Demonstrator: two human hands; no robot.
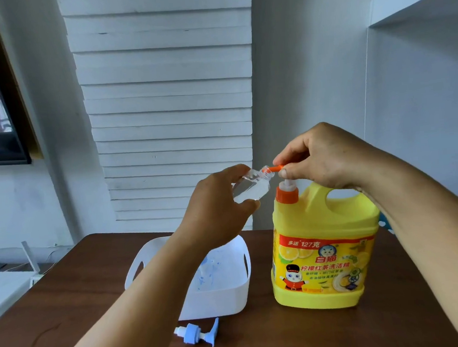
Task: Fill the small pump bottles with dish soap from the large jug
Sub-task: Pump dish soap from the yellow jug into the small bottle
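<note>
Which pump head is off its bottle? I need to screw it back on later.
The blue-and-white pump head, lying loose on the table before the white basket. The orange pump sits on the yellow jug.

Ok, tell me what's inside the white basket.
Inside the basket, something with blue flecks shows, maybe another small bottle. The left arm covers part of it, so the rest is hidden.

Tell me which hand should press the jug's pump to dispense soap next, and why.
Right. The right hand already rests on the orange pump head of the yellow jug, while the left hand holds the clear small bottle tilted with its mouth at the nozzle.
</note>
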